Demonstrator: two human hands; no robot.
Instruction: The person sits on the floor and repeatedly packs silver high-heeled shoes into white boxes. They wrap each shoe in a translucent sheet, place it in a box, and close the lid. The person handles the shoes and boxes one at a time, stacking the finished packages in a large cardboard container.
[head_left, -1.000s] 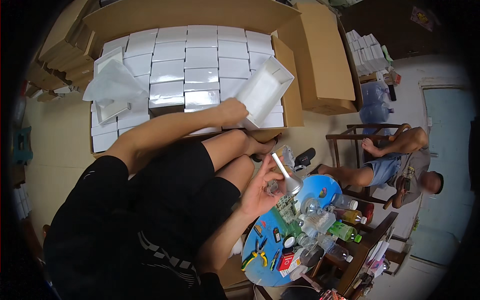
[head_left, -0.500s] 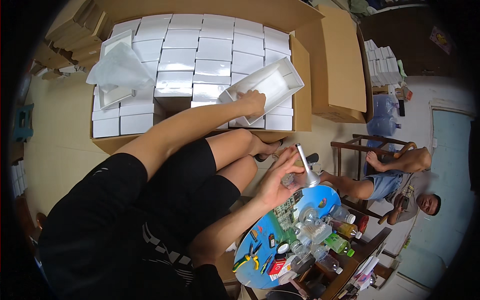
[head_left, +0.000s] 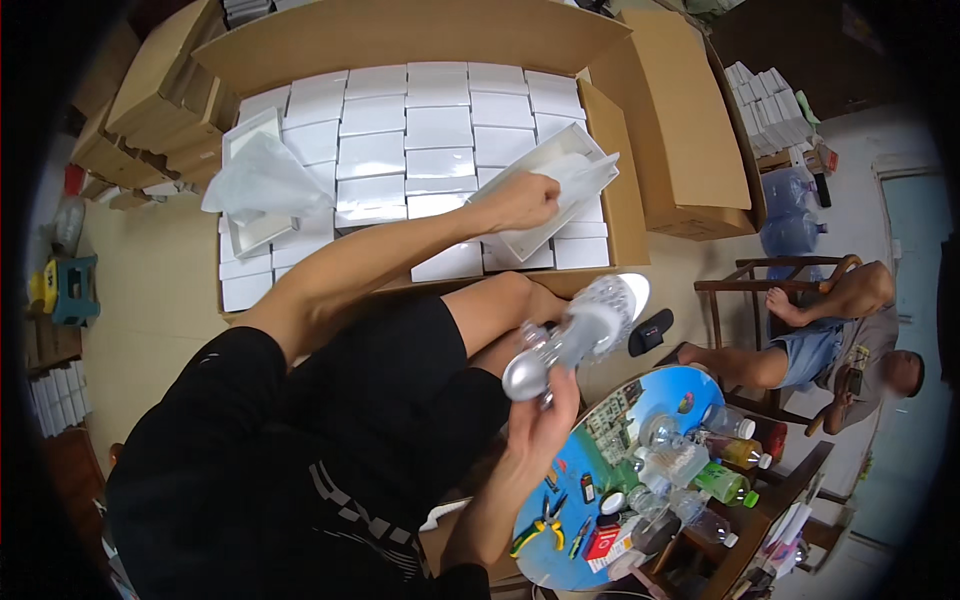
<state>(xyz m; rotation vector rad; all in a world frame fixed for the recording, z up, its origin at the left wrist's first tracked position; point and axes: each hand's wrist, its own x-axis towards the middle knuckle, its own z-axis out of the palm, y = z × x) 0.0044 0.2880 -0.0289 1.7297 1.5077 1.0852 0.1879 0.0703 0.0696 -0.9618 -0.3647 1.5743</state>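
Note:
My left hand point(head_left: 525, 200) is closed, its fingers curled at a thin white wrapping sheet point(head_left: 588, 178) inside an open white box point(head_left: 535, 243). That box lies tilted on rows of closed white boxes point(head_left: 372, 155) in a large cardboard carton point(head_left: 440, 35). Over the gap between the carton and a round table, my right hand point(head_left: 540, 425) grips a clear and silver object point(head_left: 572, 338). Rounded silver parts show at both its ends, with a clear, textured body between; motion blurs it and its exact kind is unclear.
Another open white box point(head_left: 250, 235) with a white sheet point(head_left: 265, 185) rests on the left rows. The blue-topped table point(head_left: 545, 565) holds bottles, pliers point(head_left: 540, 530) and a red box point(head_left: 602, 543). A person point(head_left: 855, 340) sits at right; a black slipper point(head_left: 652, 332) lies nearby.
The clear and silver object has swung round in my right hand, showing its body and both ends. My left hand has shifted, and a white sheet now shows in the tilted box.

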